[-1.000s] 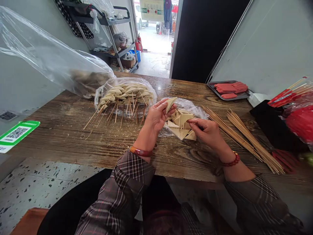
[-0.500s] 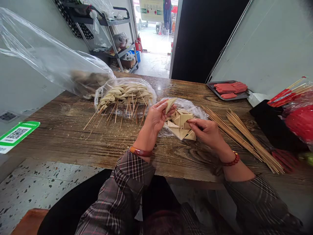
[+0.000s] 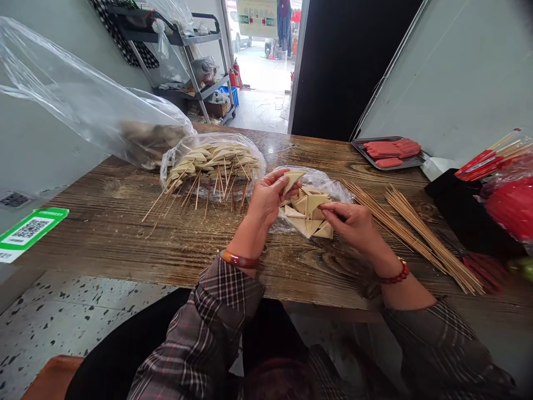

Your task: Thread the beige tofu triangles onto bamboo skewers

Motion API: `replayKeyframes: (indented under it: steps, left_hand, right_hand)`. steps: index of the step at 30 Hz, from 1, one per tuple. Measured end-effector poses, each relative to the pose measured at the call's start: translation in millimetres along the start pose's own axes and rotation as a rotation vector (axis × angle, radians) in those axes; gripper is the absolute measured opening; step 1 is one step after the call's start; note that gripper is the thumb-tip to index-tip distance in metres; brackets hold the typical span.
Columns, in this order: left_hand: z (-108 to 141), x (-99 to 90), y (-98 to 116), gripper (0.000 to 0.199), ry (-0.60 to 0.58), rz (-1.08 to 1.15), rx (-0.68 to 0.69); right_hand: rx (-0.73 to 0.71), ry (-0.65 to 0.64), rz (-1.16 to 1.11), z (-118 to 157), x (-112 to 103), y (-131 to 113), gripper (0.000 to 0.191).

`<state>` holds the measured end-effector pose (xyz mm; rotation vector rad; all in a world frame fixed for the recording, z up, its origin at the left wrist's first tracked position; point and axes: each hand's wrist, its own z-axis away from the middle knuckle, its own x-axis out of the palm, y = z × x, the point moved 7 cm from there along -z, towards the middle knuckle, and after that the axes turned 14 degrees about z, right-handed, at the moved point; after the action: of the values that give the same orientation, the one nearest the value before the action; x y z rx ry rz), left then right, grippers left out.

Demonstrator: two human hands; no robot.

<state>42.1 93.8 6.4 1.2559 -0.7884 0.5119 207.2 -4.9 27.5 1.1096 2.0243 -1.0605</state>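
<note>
My left hand (image 3: 268, 194) is closed, pinching a pale folded tofu triangle (image 3: 293, 181) between thumb and fingers above the pile. Closed in a pinch, my right hand (image 3: 350, 222) meets the corner of another pale triangle (image 3: 315, 202). A thin bamboo skewer (image 3: 303, 191) shows between the two hands and seems to run to the right fingertips, though most of it is hidden. Below them, several loose triangles (image 3: 300, 222) lie on a clear plastic bag (image 3: 339, 190). To the left, skewered triangles (image 3: 220, 153) are heaped on plastic, their sticks pointing towards me.
Two bundles of bamboo skewers (image 3: 433, 239) lie right of my right hand. Behind them are a black tray (image 3: 410, 163) of red-pink pieces and a black box (image 3: 453, 194). A large clear bag (image 3: 104, 111) stands left on the wooden table (image 3: 200, 244), near a green QR card (image 3: 33, 230).
The tofu triangle in my left hand has tilted and shifted slightly right and down. My right hand stays in nearly the same place.
</note>
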Motion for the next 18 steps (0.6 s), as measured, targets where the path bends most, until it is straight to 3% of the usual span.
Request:
replayKeyframes:
  steps: [9,18]
  left_hand:
    - [1.1,2.4,-6.6,0.023,-0.016,-0.048,0.011]
    - [5.9,9.4,-10.1,0.015,-0.030,-0.043,0.017]
  right_hand:
    - [0.019,0.023,0.047,0.2,2.7,0.8,0.021]
    - [-0.019,0.093,0.070,-1.3,2.2,-2.5,0.023]
